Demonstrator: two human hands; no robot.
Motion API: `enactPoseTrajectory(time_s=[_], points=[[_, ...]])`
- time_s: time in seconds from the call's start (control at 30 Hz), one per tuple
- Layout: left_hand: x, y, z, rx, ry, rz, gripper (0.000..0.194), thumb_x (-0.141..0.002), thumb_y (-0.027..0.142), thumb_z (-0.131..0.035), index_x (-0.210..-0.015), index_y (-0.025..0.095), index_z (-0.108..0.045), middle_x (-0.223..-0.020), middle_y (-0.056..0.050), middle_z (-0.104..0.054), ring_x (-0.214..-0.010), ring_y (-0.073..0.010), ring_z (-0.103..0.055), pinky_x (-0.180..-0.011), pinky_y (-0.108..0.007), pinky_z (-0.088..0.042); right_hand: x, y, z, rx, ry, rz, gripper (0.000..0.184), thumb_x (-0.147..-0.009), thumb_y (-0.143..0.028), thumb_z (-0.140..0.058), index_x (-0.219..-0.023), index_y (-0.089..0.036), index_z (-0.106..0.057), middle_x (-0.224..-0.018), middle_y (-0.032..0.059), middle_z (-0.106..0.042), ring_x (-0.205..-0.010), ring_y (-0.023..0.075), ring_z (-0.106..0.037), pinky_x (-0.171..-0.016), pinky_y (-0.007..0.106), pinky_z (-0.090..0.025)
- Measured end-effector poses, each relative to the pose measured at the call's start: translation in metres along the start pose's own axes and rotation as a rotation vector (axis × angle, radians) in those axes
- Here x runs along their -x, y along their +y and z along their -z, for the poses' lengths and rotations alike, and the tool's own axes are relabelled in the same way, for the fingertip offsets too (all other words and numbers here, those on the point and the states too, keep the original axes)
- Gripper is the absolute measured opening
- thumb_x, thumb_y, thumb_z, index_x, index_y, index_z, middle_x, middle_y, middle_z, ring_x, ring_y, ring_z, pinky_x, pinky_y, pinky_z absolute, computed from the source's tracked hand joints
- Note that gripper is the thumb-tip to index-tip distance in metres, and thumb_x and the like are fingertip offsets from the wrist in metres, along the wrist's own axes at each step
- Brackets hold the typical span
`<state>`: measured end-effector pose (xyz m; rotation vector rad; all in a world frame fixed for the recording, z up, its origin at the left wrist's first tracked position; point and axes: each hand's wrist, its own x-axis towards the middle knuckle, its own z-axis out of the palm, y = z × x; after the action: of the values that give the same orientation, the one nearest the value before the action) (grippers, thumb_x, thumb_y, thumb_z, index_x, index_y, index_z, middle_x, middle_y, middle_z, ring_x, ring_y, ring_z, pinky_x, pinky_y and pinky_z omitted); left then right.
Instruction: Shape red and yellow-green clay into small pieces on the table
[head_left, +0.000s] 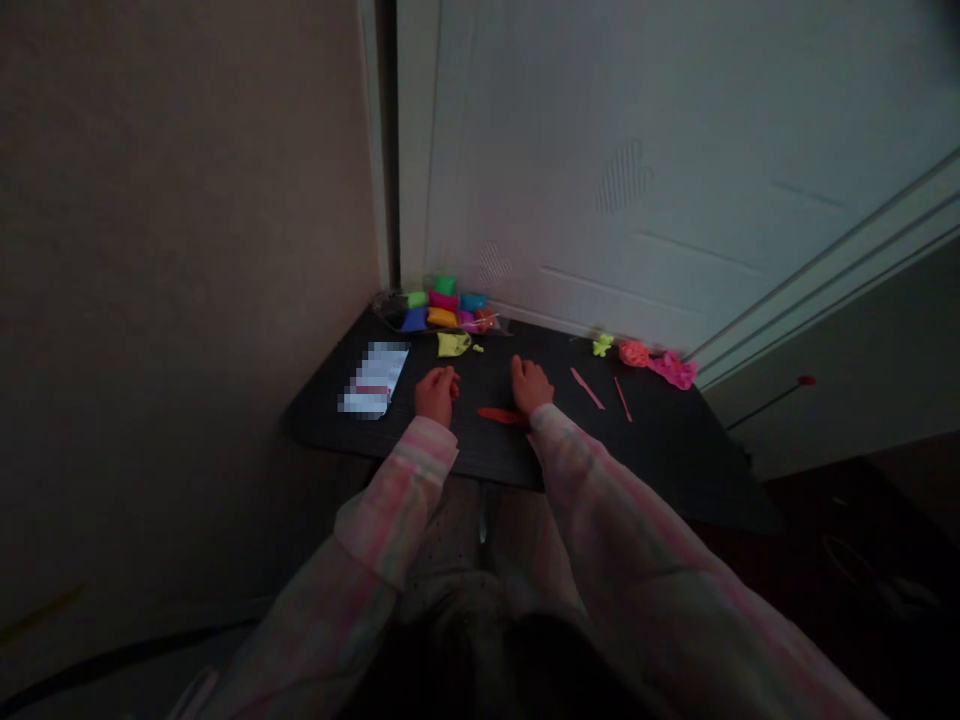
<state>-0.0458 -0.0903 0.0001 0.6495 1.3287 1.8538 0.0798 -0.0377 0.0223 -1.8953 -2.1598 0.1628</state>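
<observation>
Both my hands rest on a small dark table (675,450). My left hand (437,392) is curled, fingers closed; I cannot make out anything in it. My right hand (529,383) lies flat on the tabletop with fingers together. A red flat tool (499,415) lies just below and between the hands, touching the right wrist. A yellow-green lump of clay (453,344) with a small crumb beside it sits just beyond the hands.
A clear tray (390,318) of several coloured clay blocks stands at the table's back left corner. A white paper (373,379) lies left. Two pink sticks (587,388), a green figure (602,345), orange clay (634,352) and pink clay (673,369) lie right. Wall and door behind.
</observation>
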Motion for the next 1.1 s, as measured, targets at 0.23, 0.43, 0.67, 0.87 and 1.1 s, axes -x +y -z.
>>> enactPoseTrajectory(time_s=[0.23,0.43,0.67,0.87,1.1], points=[[0.001,0.002,0.000,0.037,0.027,0.003,0.018,-0.062,0.027,-0.049,-0.049,0.015,-0.049,-0.038,0.006,-0.039,-0.036,-0.0049,-0.037,-0.037,-0.017,-0.027,0.001,-0.037,-0.016,-0.005,0.025,0.072,0.040,-0.084,-0.043,-0.020,-0.097,-0.020,-0.051,-0.104,0.0087,-0.052,-0.097,0.0229,-0.046,-0.077,0.039,-0.034],[0.000,0.000,0.001,0.063,0.031,0.022,0.017,-0.063,0.026,-0.050,-0.050,0.015,-0.049,-0.039,0.006,-0.039,-0.036,-0.0046,-0.037,-0.037,-0.017,-0.028,0.007,-0.044,-0.029,0.047,0.058,0.085,0.038,-0.084,-0.041,-0.023,-0.097,-0.015,-0.049,-0.104,0.0130,-0.049,-0.099,0.0259,-0.041,-0.079,0.041,-0.029],[-0.001,-0.002,0.000,0.077,0.034,0.037,0.018,-0.064,0.026,-0.050,-0.050,0.015,-0.049,-0.039,0.006,-0.039,-0.036,-0.0041,-0.036,-0.037,-0.017,-0.027,0.013,-0.047,-0.031,0.086,0.139,0.101,0.050,-0.081,-0.051,-0.021,-0.096,-0.012,-0.049,-0.103,0.0155,-0.049,-0.097,0.0286,-0.041,-0.078,0.043,-0.027],[-0.002,-0.002,0.001,0.058,0.036,0.001,0.017,-0.062,0.026,-0.049,-0.049,0.015,-0.049,-0.038,0.006,-0.039,-0.035,-0.0042,-0.036,-0.036,-0.017,-0.026,0.005,-0.042,-0.027,-0.115,0.088,-0.006,0.048,-0.079,-0.052,-0.026,-0.093,-0.015,-0.054,-0.102,0.0129,-0.052,-0.098,0.0269,-0.044,-0.080,0.041,-0.029],[-0.003,-0.001,0.001,0.037,0.029,-0.009,0.017,-0.061,0.026,-0.050,-0.049,0.015,-0.049,-0.037,0.006,-0.040,-0.035,-0.0046,-0.037,-0.036,-0.017,-0.026,-0.018,-0.014,-0.008,-0.192,0.110,-0.035,0.057,-0.085,-0.025,0.003,-0.098,-0.011,-0.051,-0.094,0.0112,-0.057,-0.084,0.0155,-0.052,-0.068,0.026,-0.037]])
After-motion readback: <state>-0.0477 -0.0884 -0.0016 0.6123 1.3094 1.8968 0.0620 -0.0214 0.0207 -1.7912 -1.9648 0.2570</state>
